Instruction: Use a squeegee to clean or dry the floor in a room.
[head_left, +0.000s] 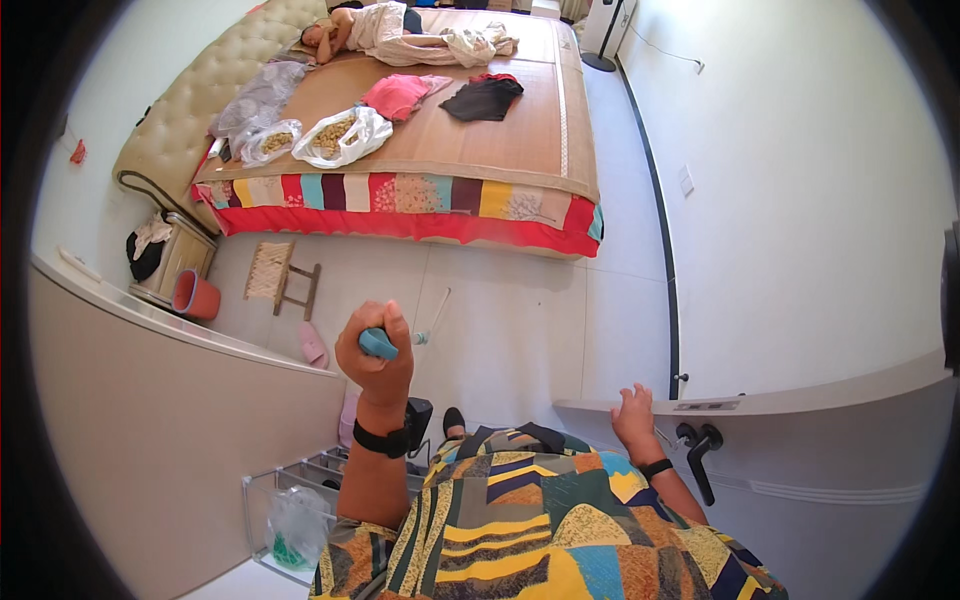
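My left hand (375, 345) is closed around a blue handle (378, 343), whose end sticks out between the fingers. Just past this hand, a thin pale rod (441, 309) with a greenish-white piece at its near end shows against the floor; whether it joins the handle cannot be told. My right hand (634, 416) is at the near end of the door edge (705, 406), fingers apart, with nothing seen in it. Whether it touches the door is unclear. A black door lever (703, 457) is to its right, with a key (679, 441) beside it.
Ahead stands a bed (487, 142) where a person (375, 30) lies; bags of peanuts (334, 139) and clothes rest on it. A wooden stool (289, 281), red bin (196, 295) and pink slipper (313, 345) are left. A rack (251, 517) stands by my left arm.
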